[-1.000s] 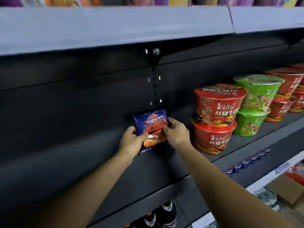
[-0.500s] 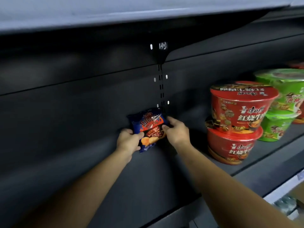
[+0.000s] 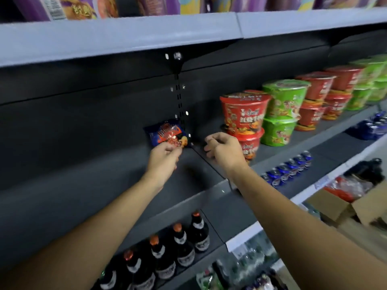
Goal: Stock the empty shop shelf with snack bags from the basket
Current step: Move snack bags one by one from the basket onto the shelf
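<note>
Left hand (image 3: pixel 165 156) pinches the glossy, crinkled blue snack bag (image 3: pixel 162 132) (it stands upright) on the matte dark shelf (image 3: pixel 94 181); right hand (image 3: pixel 225 152) hovers loosely curled, empty.

Your view is dim under the upper shelf (image 3: pixel 125 38), motion-blurred throughout, with wide-angle bending at the edges.
</note>
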`<state>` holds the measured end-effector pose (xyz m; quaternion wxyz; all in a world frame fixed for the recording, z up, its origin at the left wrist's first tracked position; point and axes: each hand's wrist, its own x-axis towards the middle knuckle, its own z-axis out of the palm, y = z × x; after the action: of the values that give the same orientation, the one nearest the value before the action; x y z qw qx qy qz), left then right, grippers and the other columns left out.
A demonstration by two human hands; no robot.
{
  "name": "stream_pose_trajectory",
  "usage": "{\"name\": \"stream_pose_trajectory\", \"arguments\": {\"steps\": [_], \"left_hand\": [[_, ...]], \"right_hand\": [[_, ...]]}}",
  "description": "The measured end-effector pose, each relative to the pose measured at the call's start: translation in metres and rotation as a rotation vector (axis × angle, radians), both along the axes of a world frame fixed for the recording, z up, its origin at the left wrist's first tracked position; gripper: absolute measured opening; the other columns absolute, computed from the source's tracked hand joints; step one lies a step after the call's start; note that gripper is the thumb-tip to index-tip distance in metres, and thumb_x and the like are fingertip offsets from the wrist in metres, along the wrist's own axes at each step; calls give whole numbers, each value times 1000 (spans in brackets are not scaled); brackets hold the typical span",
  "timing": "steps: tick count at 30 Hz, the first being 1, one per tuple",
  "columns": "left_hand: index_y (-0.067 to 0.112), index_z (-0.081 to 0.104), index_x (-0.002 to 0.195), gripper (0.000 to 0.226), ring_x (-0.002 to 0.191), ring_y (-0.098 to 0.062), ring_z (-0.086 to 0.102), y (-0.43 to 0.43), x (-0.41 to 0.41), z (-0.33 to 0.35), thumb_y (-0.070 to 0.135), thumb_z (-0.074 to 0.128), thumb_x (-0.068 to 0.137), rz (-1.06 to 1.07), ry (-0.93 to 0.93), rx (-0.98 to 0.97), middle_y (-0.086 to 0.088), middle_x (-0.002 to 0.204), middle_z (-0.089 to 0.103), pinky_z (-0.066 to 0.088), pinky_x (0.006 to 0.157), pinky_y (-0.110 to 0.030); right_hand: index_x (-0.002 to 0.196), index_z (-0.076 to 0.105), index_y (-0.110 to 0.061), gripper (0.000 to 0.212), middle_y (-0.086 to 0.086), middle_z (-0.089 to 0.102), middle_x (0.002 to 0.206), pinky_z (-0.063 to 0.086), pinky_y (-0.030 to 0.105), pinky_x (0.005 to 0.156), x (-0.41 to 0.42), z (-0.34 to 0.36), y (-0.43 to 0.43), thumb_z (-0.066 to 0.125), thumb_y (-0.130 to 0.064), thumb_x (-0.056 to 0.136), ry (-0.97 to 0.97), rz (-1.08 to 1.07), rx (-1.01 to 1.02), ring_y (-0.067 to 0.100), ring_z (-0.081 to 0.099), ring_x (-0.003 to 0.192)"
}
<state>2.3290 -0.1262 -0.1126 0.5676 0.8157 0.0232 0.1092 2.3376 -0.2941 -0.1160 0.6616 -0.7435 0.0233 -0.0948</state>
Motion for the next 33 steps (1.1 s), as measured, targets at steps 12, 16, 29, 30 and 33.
{"name": "stream_pose_trajectory", "arguments": {"steps": [12, 16, 29, 30, 33], "left_hand": [[1, 61, 93, 17, 45, -8, 52, -154, -117, -118, 17, 59, 99, -550, 256, 139, -7, 71, 61, 38, 42, -15], [11, 62, 92, 16, 58, -13, 59, -185, -141, -195, 26, 62, 97, -661, 462, 240, -5, 79, 67, 41, 54, -24], [7, 55, 128, 49, 113, -25, 57, -201, -139, -390, 38, 69, 92, -736, 693, 603, -9, 125, 59, 44, 93, -31], [7, 52, 130, 53, 114, -24, 56, -202, -135, -399, 37, 70, 91, -738, 689, 601, -9, 129, 57, 44, 93, -31], [8, 48, 133, 61, 115, -24, 56, -207, -127, -421, 35, 77, 86, -764, 699, 609, -10, 135, 55, 47, 96, -37]], "right_hand": [[90, 65, 1, 24, 9, 63, 66, 43, 25, 49, -192, -106, -152, 53, -16, 102, 220, -365, 86, 17, 54, 49], [81, 66, -11, 25, 7, 68, 68, 44, 24, 51, -241, -188, -185, 54, -20, 101, 408, -489, 101, 17, 58, 51], [88, 62, -14, 20, 6, 63, 83, 46, 33, 68, -295, -408, -178, 59, -29, 101, 901, -600, 321, 19, 56, 71], [94, 63, -13, 20, 7, 64, 89, 47, 35, 72, -293, -418, -175, 60, -32, 100, 925, -595, 330, 21, 58, 77], [121, 62, -7, 39, 9, 66, 110, 50, 41, 87, -282, -439, -169, 62, -39, 98, 971, -586, 368, 23, 60, 93]]}}
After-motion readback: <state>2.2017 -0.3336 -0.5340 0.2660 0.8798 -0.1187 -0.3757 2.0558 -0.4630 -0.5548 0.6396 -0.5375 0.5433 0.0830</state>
